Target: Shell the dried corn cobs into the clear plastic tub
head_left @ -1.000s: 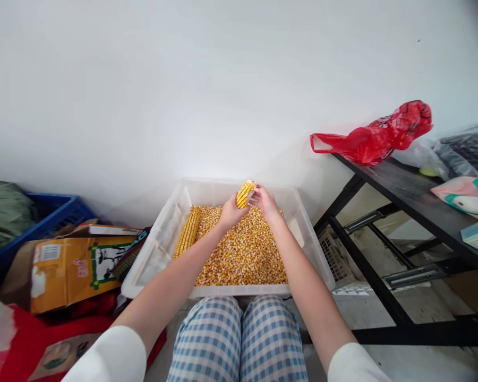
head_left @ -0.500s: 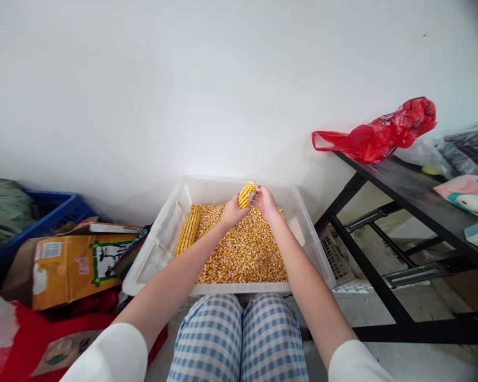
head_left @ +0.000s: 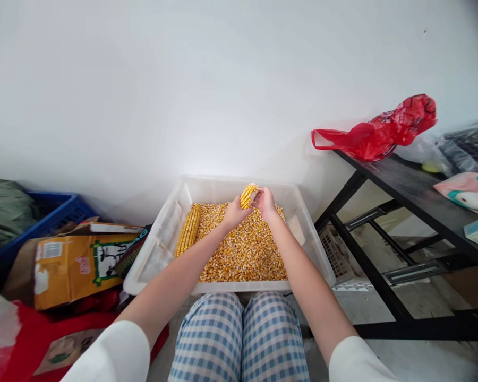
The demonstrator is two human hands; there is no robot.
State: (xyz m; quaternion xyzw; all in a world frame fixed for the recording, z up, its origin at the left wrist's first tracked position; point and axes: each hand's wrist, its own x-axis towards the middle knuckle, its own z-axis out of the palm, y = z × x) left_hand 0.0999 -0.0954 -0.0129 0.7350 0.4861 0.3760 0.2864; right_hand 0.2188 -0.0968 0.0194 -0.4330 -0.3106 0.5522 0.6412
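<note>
A partly stripped corn cob, yellow with a paler bare strip on its right side, is tilted upward over the bin. My left hand is wrapped round its lower end. Against the bare side press the bent fingers of my right hand; the thumb's exact contact is hard to make out. Beneath both hands, loose corn kernels cover the floor of a translucent white plastic bin. A second, full corn cob leans along the bin's left side on the kernels.
To the right stands a black-framed table with a red plastic bag on its corner. A yellow cardboard box and a blue crate are at the left. Behind the bin rises a white wall.
Both hands and the held cob have shifted very slightly to the right and down. The grip looks the same, and the other cob has stayed in place.
</note>
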